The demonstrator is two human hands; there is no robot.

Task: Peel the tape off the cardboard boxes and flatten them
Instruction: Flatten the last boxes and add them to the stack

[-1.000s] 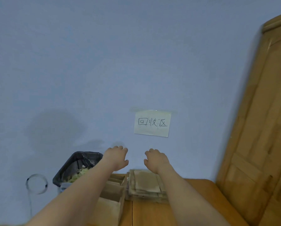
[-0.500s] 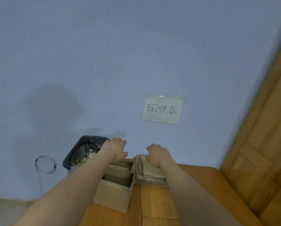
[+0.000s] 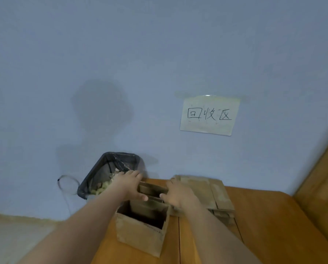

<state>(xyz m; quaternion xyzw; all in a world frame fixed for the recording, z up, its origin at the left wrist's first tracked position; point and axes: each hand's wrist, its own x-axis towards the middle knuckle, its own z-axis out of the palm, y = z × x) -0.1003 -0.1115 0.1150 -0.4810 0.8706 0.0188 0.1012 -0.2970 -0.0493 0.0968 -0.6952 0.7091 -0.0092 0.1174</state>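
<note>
Two open brown cardboard boxes stand on the wooden table (image 3: 264, 216), one behind the other. The front box (image 3: 140, 233) is taller, its top open and its inside dark. My left hand (image 3: 129, 184) grips the left end of the rear box (image 3: 152, 189), fingers over its far edge and thumb at its near edge. My right hand (image 3: 180, 195) grips the right end of the same box in the same way. A stack of flattened cardboard (image 3: 210, 193) lies right of my right hand, against the wall. No tape can be made out.
A black-lined waste bin (image 3: 106, 168) holding light scraps stands on the floor left of the table, just beyond my left hand. A paper sign (image 3: 209, 115) is stuck to the blue wall. A wooden door (image 3: 323, 178) stands at the right. A wire loop (image 3: 68, 184) hangs by the bin.
The camera has tilted down and come closer. My right hand moved left off the flattened stack to the rear box, and my left hand now grips that box's other end.
</note>
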